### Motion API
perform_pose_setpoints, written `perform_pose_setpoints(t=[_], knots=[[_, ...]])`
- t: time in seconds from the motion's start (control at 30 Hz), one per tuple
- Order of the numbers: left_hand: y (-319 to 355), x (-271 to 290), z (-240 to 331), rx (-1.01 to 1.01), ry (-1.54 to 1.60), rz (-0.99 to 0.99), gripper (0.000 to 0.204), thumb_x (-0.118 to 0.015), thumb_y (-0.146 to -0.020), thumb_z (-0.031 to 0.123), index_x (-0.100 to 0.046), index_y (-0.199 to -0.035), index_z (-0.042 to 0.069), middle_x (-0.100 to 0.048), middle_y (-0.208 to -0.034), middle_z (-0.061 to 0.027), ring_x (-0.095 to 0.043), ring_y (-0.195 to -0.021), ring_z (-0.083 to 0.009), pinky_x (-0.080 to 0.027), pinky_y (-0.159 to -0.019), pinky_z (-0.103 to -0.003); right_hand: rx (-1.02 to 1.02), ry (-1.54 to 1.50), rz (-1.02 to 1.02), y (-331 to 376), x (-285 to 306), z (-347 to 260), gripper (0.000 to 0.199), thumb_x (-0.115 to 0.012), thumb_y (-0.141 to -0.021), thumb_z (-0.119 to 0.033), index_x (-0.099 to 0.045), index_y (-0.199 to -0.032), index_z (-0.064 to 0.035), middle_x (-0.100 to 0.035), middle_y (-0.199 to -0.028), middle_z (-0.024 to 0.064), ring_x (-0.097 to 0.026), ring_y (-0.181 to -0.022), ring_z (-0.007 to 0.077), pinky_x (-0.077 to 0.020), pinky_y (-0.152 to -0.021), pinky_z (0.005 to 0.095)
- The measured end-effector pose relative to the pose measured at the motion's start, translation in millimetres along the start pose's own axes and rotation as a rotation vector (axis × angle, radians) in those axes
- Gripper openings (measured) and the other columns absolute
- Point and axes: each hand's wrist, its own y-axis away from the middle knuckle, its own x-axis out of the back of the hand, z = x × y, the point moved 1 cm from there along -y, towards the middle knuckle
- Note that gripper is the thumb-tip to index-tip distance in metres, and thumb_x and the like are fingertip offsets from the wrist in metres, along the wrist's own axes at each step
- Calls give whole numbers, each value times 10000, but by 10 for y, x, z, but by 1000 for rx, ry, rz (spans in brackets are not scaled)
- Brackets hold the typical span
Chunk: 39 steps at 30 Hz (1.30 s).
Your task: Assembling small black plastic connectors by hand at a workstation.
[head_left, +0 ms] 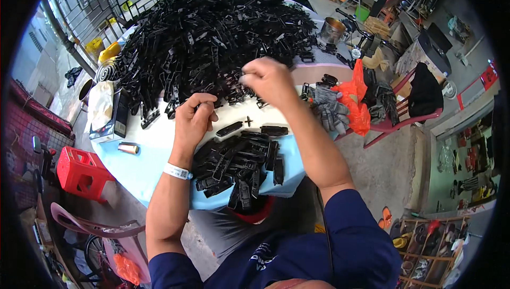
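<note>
A large heap of black plastic parts (212, 39) covers the far side of the table. My left hand (195, 116) is at the heap's near edge, its fingers curled closed; whatever it may hold is hidden. Higher and to the right, my right hand (270, 82) is over the heap's front edge with thumb and fingers drawn together, slightly blurred; I cannot make out anything in them. Between my forearms lies a smaller pile of black elongated plastic pieces (241, 161) at the table's near edge. A single black piece (229, 129) and a tiny black cross-shaped part (248, 121) lie just beyond it.
The table bears a light blue cover (138, 169). On its left are a dark box (112, 121) and a small lighter-like object (128, 148). Grey gloves (329, 109) and an orange plastic bag (358, 100) are at the right. A red stool (82, 173) stands left.
</note>
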Motion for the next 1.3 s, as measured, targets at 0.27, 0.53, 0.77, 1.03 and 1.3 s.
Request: perform_pose_setpoints(t=[0.27,0.53,0.77,1.03,1.3], knots=[[-4,-33,45,-10,-37,-22,184,-631,-848,19,-589,-1027,9,-685,-790,-80,-550,-542,-83,-443,-494,-239,-240,478,-233,-63,260,400,374,-760,-782,-171,-685,-1137,-80,-710,-1162,152,-676,-1025,391,-536,-917,473],[-12,-31,21,45,120,-49,257,-523,-881,-60,-517,-1130,1,-731,-917,-105,-575,-569,-97,-496,-520,-252,-154,-793,-193,-2,68,101,392,-633,-897,73,-611,-1285,18,-677,-1095,66,-660,-1010,131,-549,-870,278],[-44,-28,38,15,136,-96,279,-528,-893,-43,-490,-1162,22,-744,-948,-114,-583,-579,-85,-472,-512,-223,-66,-814,-262,108,-67,-136,336,-687,-885,78,-643,-1211,12,-690,-1210,92,-663,-1088,161,-536,-953,303],[-59,46,31,76,305,-110,305,-602,-875,-1,-511,-1165,15,-739,-935,-148,-595,-578,-103,-470,-507,-232,5,-736,-289,126,-110,-167,353,-696,-874,92,-667,-1209,-15,-688,-1218,70,-659,-1096,143,-538,-939,287],[-97,91,-13,46,390,-18,305,-671,-868,23,-525,-1134,-10,-654,-787,-80,-603,-588,-115,-485,-526,-241,-245,-1037,-316,137,-223,-168,301,-643,-923,50,-638,-1219,1,-683,-1188,124,-689,-1065,207,-599,-927,378]])
